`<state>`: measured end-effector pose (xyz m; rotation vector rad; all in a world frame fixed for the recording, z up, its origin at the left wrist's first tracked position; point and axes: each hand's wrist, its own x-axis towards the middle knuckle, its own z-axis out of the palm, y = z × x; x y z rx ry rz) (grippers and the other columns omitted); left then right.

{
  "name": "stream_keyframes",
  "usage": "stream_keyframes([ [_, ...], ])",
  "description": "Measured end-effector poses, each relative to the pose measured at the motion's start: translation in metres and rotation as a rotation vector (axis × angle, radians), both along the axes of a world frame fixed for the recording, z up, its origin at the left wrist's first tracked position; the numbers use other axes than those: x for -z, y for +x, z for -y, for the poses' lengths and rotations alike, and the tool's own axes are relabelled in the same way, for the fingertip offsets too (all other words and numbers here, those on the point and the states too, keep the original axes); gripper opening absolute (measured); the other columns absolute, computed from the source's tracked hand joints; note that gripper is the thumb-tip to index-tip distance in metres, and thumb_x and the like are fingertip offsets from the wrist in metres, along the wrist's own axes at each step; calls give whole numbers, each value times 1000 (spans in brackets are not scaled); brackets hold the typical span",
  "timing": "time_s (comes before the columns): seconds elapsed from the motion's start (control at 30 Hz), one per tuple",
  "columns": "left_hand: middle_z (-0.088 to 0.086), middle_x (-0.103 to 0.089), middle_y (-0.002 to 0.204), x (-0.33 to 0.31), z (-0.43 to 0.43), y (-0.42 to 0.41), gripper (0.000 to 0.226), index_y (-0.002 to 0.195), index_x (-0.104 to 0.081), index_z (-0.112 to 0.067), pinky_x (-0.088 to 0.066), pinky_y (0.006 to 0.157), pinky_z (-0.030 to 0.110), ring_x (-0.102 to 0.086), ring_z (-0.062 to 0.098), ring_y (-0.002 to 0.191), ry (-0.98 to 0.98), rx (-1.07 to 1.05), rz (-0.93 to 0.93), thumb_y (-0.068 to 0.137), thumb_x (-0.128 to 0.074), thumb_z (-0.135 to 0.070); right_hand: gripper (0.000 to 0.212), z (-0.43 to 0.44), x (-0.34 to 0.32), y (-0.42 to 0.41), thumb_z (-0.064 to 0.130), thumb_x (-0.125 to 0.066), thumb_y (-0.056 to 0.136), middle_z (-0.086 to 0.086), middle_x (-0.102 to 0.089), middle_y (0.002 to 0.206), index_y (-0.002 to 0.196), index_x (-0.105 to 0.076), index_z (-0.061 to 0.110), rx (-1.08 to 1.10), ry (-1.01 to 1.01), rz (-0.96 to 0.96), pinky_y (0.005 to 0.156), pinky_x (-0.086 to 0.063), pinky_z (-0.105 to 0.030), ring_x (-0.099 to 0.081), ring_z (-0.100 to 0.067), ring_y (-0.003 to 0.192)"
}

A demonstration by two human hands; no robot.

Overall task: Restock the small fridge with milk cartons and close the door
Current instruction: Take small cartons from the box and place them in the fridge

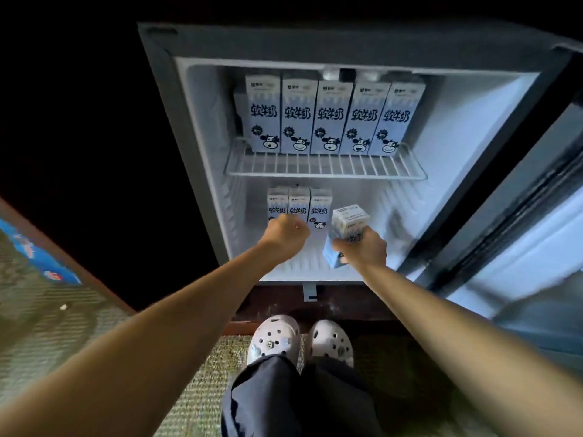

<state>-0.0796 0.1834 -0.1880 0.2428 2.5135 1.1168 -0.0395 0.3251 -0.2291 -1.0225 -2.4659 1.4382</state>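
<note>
The small fridge (202,127) stands open, its door (517,234) swung out to the right. Several blue-and-white milk cartons (331,118) with a cow print stand in a row on the upper wire shelf (325,168). Three more cartons (320,206) stand side by side at the left of the lower compartment. My left hand (285,233) is curled into a fist against the fronts of the two left ones; whether it grips one is hidden. My right hand (366,247) holds a tilted milk carton (348,220) just right of that lower row, above the fridge floor.
The lower compartment floor (391,222) to the right of the held carton is bare white. My two feet in light clogs (299,339) stand on a woven mat in front of the fridge. A blue printed box (41,257) lies at the left. The surroundings are dark.
</note>
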Motion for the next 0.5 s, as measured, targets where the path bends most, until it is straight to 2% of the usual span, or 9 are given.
stream_keyframes([
  [0.1, 17, -62, 94, 32, -3, -28, 30, 67, -53, -12, -52, 87, 41, -55, 24, 83, -31, -36, 37, 94, -41, -12, 42, -16, 26, -23, 18, -74, 73, -10, -66, 114, 111, -62, 5, 67, -24, -7, 75, -45, -27, -63, -27, 103],
  [0.17, 13, -57, 90, 51, -3, -42, 32, 62, -46, -17, -51, 87, 40, -53, 24, 83, -43, -90, 72, 93, -41, -10, 41, -26, 45, -38, 14, -73, 73, -11, -67, 112, 112, -62, 6, 138, -80, -20, 77, -53, -32, -66, -29, 99],
  [0.23, 14, -56, 88, 68, -3, -52, 25, 69, -50, -12, -52, 85, 39, -54, 24, 80, -29, -147, 143, 92, -41, -6, 41, -31, 61, -51, 11, -72, 73, -10, -66, 110, 112, -61, 6, 211, -147, -28, 80, -56, -38, -67, -31, 96],
  [0.3, 13, -55, 85, 81, -4, -59, 18, 80, -54, -9, -53, 84, 39, -54, 24, 79, 7, -174, 195, 92, -42, -4, 43, -35, 74, -61, 14, -72, 73, -7, -65, 111, 113, -59, 5, 245, -134, -26, 83, -55, -37, -65, -29, 98],
  [0.43, 7, -52, 70, 97, -9, -82, 22, 71, -50, -11, -54, 90, 42, -55, 22, 68, 30, -283, 236, 92, -49, -7, 43, -38, 85, -83, 14, -70, 74, -11, -64, 111, 113, -56, 6, 263, -125, -68, 83, -56, -43, -65, -29, 98],
  [0.5, 13, -60, 84, 100, -11, -95, 11, 95, -58, 0, -54, 91, 42, -55, 20, 63, 75, -393, 271, 91, -52, -8, 45, -38, 87, -95, 18, -70, 74, -13, -63, 113, 114, -53, 5, 232, -124, -70, 84, -56, -46, -65, -32, 98],
])
